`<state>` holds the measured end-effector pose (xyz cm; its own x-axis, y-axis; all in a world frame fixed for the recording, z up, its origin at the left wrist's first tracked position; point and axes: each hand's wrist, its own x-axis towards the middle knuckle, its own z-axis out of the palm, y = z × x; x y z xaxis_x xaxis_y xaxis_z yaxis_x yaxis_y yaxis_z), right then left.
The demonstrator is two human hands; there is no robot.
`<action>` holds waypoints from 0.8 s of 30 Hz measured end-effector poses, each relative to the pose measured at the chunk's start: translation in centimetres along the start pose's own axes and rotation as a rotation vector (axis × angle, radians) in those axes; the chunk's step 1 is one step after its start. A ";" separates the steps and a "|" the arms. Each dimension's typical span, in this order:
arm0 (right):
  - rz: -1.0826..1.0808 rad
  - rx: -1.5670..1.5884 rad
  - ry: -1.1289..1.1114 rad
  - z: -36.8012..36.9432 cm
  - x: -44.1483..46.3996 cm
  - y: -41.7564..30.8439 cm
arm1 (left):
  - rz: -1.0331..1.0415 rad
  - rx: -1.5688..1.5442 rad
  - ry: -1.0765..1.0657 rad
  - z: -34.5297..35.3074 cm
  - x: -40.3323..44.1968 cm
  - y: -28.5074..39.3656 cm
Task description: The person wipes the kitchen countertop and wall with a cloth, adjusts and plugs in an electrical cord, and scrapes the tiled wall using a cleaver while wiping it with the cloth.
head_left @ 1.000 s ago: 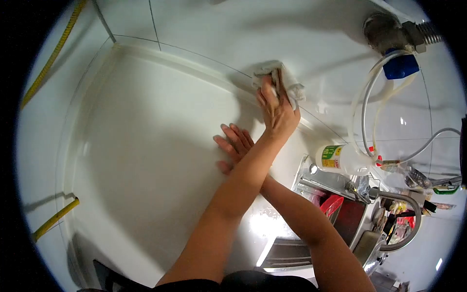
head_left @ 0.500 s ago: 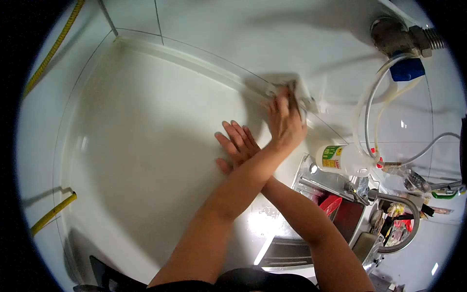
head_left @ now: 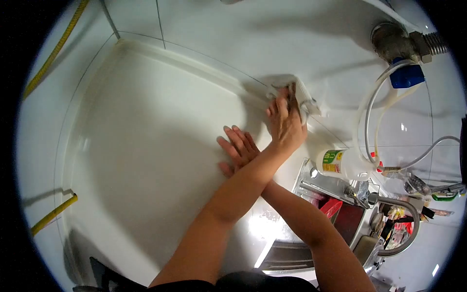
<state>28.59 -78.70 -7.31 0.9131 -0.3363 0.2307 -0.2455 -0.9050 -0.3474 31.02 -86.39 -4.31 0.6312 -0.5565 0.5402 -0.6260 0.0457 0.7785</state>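
Observation:
My left hand [head_left: 286, 124] is closed round a pale cloth [head_left: 304, 95], pressing it at the tiled wall just above the ledge at the back of the counter. Folds of the cloth stick out past the fingers, and part of it is hidden under them. My left forearm crosses over my right one. Below and to the left, my right hand [head_left: 241, 150] lies palm down on the white countertop [head_left: 141, 146], its fingers spread and nothing in them.
A white plastic jug [head_left: 343, 163] with a green and yellow label stands by the sink [head_left: 304, 180]. A curved faucet [head_left: 413, 219], a pipe valve with blue handle [head_left: 407, 75] and thin hoses are at right. Yellow hoses [head_left: 53, 214] run along the left wall.
My left hand and the cloth shift only slightly at the wall. My right hand stays flat in nearly the same place; the view has tilted a little.

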 end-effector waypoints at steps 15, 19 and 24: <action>-0.025 0.008 0.019 0.2 -0.2 0.1 | 0.046 -0.023 0.105 0.4 0.3 -0.2; -0.010 -0.004 0.009 0.4 0.2 -0.1 | 0.072 0.013 -0.013 -1.0 0.8 -0.9; 0.265 0.504 -0.074 1.0 -0.5 -0.1 | -0.280 -0.029 0.219 -2.0 4.3 -5.3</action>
<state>28.52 -78.15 -8.32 0.8665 -0.4988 0.0190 -0.2995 -0.5501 -0.7795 37.92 -87.41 -5.46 0.8617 -0.3594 0.3581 -0.4037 -0.0582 0.9131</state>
